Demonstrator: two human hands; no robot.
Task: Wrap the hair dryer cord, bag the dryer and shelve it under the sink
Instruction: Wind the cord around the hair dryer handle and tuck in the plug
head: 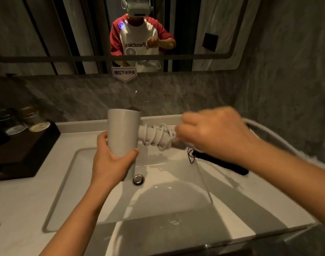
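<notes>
Over the sink basin I hold a white hair dryer. My left hand grips its barrel from below, with the handle pointing right. The white cord is coiled in several loops around the handle. My right hand is closed on the cord at the handle's end, and looks blurred. A free stretch of cord arcs out to the right behind my right wrist. A black bag with a thin drawstring lies on the counter at the basin's right side, partly hidden by my right forearm.
A dark tray with lidded glass jars stands on the counter at the left. The drain plug sits in the middle of the basin. A mirror above the backsplash reflects a person. A grey stone wall closes the right side.
</notes>
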